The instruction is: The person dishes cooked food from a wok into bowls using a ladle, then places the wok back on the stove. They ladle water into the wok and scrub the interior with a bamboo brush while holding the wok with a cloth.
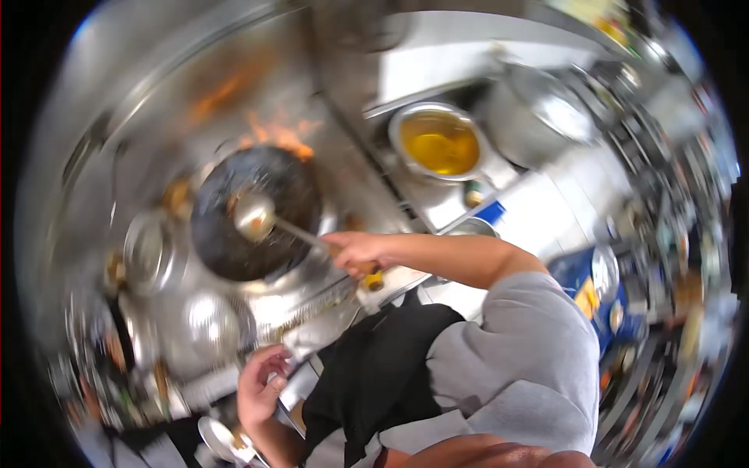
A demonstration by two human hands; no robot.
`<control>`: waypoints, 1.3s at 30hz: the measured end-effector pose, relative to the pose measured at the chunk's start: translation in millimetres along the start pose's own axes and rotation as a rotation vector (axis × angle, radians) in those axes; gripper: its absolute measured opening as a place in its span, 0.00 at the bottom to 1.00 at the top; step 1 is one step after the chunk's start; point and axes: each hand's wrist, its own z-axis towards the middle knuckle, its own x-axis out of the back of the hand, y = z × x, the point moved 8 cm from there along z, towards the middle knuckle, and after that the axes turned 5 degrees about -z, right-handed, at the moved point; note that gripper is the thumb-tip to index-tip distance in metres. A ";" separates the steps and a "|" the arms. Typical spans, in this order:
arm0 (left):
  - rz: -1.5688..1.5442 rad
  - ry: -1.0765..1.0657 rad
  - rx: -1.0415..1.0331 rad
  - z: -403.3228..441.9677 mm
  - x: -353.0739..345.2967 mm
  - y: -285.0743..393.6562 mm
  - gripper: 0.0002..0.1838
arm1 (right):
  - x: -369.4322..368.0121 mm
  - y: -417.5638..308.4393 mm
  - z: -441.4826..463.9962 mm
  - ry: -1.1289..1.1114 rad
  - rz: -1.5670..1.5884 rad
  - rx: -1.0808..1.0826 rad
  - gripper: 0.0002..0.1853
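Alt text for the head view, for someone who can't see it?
A person's right hand holds a long-handled ladle over a dark wok, with flames at its rim. The left hand looks empty; a metal bowl of golden liquid stands to the right.

The wok point(225, 246) is dark metal, glossy in patches — the ladle point(254, 215) over it bright, smooth metal. Right of the wok, a basin point(396, 139) and a large pot point(521, 117) look like shiny metal; below and right of it, the apron point(378, 355) is matt black cloth.
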 end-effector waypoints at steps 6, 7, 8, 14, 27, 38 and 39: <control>0.296 -0.169 0.317 42.8 43.9 -112.2 0.22 | -8.7 3.0 -18.3 0.368 -1.455 0.042 0.47; 0.370 -0.262 0.311 50.4 41.8 -119.8 0.22 | -13.1 10.5 -19.5 0.404 -1.434 0.015 0.47; 0.444 -0.361 0.305 57.7 37.3 -124.8 0.22 | -17.4 18.1 -23.3 0.443 -1.420 -0.016 0.47; 0.587 -0.727 0.234 98.3 -6.3 -132.5 0.21 | -37.7 71.1 -112.7 0.619 -1.065 0.056 0.45; 0.484 -1.155 0.256 63.0 -184.8 -188.4 0.21 | -138.3 590.3 -415.0 0.953 0.076 -0.871 0.42; 0.903 -1.331 0.130 25.9 -393.4 -280.7 0.23 | -78.5 600.6 -658.8 1.701 0.276 -0.502 0.50; 0.879 -1.329 0.096 24.0 -402.1 -287.9 0.23 | -55.1 581.0 -694.1 1.779 0.280 -0.405 0.50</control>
